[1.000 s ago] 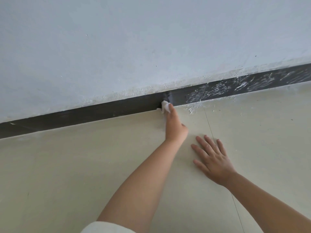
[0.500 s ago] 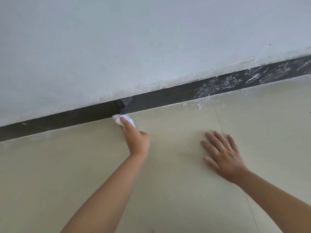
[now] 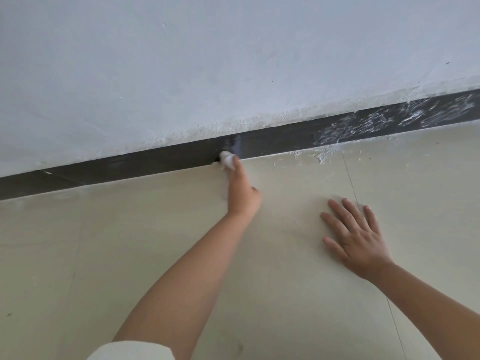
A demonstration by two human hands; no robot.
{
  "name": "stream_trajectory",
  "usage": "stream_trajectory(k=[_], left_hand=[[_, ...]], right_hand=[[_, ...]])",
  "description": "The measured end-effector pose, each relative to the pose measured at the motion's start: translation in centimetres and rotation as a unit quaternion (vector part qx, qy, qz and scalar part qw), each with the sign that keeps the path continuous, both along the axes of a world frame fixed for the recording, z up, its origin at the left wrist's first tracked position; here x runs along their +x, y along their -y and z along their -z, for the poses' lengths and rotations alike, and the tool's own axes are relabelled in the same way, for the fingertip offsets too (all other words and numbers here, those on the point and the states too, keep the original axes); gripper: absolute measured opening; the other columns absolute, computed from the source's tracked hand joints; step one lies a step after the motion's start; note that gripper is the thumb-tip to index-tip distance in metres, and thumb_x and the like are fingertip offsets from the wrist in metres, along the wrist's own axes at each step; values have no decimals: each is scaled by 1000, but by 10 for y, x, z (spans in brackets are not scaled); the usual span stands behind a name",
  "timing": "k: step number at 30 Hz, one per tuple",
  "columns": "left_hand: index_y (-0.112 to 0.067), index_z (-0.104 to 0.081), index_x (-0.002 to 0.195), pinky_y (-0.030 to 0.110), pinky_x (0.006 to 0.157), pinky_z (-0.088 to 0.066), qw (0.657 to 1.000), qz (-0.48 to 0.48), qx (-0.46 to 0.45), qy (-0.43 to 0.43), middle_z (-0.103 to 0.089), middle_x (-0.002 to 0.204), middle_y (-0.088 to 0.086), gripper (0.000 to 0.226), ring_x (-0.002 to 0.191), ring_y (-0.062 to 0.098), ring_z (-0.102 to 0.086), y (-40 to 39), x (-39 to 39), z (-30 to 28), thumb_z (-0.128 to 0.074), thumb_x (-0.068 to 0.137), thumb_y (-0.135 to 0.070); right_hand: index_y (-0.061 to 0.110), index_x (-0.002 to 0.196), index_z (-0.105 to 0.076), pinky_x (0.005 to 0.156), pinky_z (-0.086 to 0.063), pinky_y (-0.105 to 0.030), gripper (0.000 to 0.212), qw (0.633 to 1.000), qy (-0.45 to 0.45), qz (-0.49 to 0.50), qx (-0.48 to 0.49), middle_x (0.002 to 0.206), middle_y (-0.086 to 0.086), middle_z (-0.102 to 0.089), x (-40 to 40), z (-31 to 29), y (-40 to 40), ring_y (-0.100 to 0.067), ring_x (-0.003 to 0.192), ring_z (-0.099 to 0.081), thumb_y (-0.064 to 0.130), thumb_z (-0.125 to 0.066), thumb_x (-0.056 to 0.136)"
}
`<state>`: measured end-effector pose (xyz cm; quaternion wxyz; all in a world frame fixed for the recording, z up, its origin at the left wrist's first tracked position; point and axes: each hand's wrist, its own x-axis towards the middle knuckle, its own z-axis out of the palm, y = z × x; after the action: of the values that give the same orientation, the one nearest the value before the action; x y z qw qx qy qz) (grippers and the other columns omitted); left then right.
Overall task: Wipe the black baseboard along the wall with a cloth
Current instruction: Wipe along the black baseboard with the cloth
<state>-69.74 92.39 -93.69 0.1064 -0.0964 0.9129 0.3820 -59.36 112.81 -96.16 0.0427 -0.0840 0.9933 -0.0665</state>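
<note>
Two hands: left hand [image 3: 242,196] pinches cloth [image 3: 227,160] against baseboard [image 3: 155,162]; right hand [image 3: 357,237] splayed flat.

1. One head-worn view, looking forward and down from above the floor [image 3: 155,255]
2. It faces the wall [image 3: 207,61], whose baseboard [image 3: 130,165] crosses the frame on a slant
3. Both forearms reach in from the bottom edge, close to the lens

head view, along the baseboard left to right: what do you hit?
Clean black baseboard → white cloth held by the left hand → wiped dark stretch → white plaster smears. Right hand lies flat on the floor.
</note>
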Motion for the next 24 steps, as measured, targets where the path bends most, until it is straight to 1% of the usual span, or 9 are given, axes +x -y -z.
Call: stream_trajectory(k=[4,6,9,15,18,19,21,22,24], left_hand=[[-6,1,143,20,99,-16,991,128,35,5,16,152,10,74,141,25,-4,-36,5,-14,-29,79,15],[-4,-1,142,10,97,-18,990,121,59,-28,13,152,11,74,141,23,-7,-41,12,-19,-29,78,17],[-4,-4,142,-1,88,-11,994,34,62,-84,-4,152,15,72,139,26,-14,-27,24,-20,-33,79,16],[-14,0,143,22,99,-24,971,-206,-1,-118,-12,149,5,72,132,21,-25,48,19,-12,-29,83,13],[-42,-25,122,19,94,-21,948,-281,60,-138,-31,123,-15,63,109,4,-37,84,4,-14,-23,86,10],[-43,-24,123,16,96,-19,950,-278,60,-126,-30,124,-20,64,109,-2,-36,90,1,-15,-23,87,11],[-17,-6,143,3,97,-9,968,-224,43,-108,-11,150,-6,71,132,1,-21,90,-4,-16,-23,84,17],[-7,1,143,-5,93,-2,974,-192,34,-115,3,154,3,71,136,2,-8,85,-4,-15,-22,82,21],[0,4,142,-11,88,3,979,-150,34,-133,14,152,10,69,134,1,3,67,-3,-14,-21,81,23]], right_hand=[[9,105,-68,98,-18,-43,80,1000,-7,-2,-1,120,-16,-61,0,0,0,-42,108,-57,53,-3,95],[9,105,-68,98,-17,-44,80,1000,-13,-3,-2,120,-16,-61,1,1,-1,-43,108,-56,53,-2,95],[8,105,-68,97,-17,-43,80,1000,-25,-6,-7,119,-17,-62,1,2,-1,-42,108,-57,52,-2,95],[7,104,-69,97,-18,-44,81,999,-39,-5,-21,118,-17,-62,1,1,0,-44,107,-57,52,-2,95],[7,103,-69,96,-18,-44,81,999,-40,-4,-21,117,-17,-62,1,0,0,-44,107,-57,52,-3,95],[7,103,-69,96,-18,-44,81,999,-39,-4,-20,118,-17,-62,1,0,0,-44,107,-57,53,-3,95],[7,104,-69,97,-18,-44,81,999,-35,-4,-17,118,-17,-62,1,0,0,-44,107,-57,53,-3,95],[7,104,-69,97,-18,-44,81,999,-34,-4,-16,119,-17,-62,1,1,0,-43,108,-56,53,-3,95],[7,104,-69,97,-18,-44,81,999,-33,-4,-13,119,-17,-62,1,2,1,-44,108,-56,53,-3,95]])
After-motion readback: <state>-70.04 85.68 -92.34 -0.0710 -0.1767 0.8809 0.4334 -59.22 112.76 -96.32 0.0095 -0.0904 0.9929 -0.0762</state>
